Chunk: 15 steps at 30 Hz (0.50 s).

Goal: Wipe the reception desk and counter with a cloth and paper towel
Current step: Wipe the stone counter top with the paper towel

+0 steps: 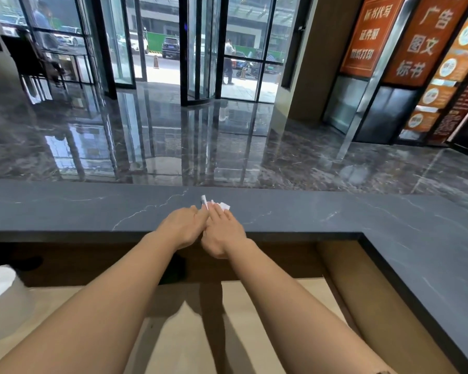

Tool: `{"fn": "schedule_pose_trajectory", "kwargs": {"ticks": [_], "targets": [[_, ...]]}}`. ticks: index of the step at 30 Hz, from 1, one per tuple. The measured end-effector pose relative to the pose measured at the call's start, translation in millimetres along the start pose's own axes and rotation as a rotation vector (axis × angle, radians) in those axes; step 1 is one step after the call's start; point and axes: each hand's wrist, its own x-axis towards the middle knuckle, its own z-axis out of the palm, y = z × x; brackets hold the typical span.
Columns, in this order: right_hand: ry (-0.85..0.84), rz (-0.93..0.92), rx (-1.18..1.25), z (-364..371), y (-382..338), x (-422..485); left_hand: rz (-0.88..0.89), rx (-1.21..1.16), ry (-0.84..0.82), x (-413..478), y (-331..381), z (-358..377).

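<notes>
1. Head view, the only one here: both hands are meeting over the dark marble counter (92,209), almost touching each other.
2. The left hand (183,228) is curling its fingers in, and it looks like it's pinching a turned-up edge of the paper towel (222,205). The fingertips are mostly hiding behind the back of the hand, so that's a best guess.
3. The right hand (222,234) is lying flat with straight fingers, pressing the towel down. The towel is peeking out just past the right fingertips, sitting on the counter.
4. Step-wise, I'd say the person is folding or bunching the towel, or just starting a wipe on the counter. No streaks or wet patches are showing, so progress is hard to judge.
5. The next move is probably calling for a firm flat press and long sweeps out to both sides of the hands, since the counter is running far left and wrapping around on the right.
6. No cloth is showing anywhere in view.
7. Below the forearms, the lower wooden desk (316,290) is waiting its turn. A paper roll (0,295) is sitting on it well off to the left of the left arm.
8. Beyond the hands, a glossy dark floor (227,147) is reflecting the glass revolving door (200,49). Someone is standing outside (229,63), and orange signs (362,36) are hanging far off to the right.
</notes>
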Motion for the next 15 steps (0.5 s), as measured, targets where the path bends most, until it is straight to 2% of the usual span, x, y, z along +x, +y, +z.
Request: {"fn": "schedule_pose_trajectory", "kwargs": {"ticks": [4, 10, 12, 15], "targets": [[0.046, 0.087, 0.091, -1.6, 52.2, -23.2, -0.011, 0.169, -0.019, 3.6, 7.8, 3.9], [0.087, 0.372, 0.069, -0.8, 171.8, -73.7, -0.019, 0.27, -0.024, 1.6, 5.8, 9.1], [0.058, 0.46, 0.069, -2.2, 189.5, -81.6, -0.014, 0.261, -0.022, 3.5, 1.9, 10.6], [0.082, 0.557, 0.137, -3.9, 178.9, -77.2, 0.002, 0.273, -0.027, 3.9, 2.8, 10.6]]}}
